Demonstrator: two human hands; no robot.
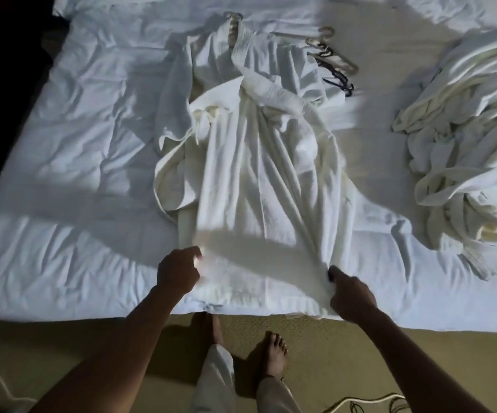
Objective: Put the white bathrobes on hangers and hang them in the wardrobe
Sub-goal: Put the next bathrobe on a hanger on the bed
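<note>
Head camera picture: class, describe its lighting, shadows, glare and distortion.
Head view: dim room, bright patches falling on the bed; dark arm shadows cross the spread bathrobe; glare whitens the fingers of the left hand; the right hand stays dark; the wide lens bows the bed's edges; the hangers look soft.

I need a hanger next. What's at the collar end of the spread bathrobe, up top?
A pale hanger hook pokes out at the spread bathrobe collar; the rest is covered by cloth. Loose hangers lie on the bed right of it.

Both hands — left hand (178,271), right hand (351,296) — grip the hem of a white bathrobe (256,174) spread on the bed (71,162).
</note>
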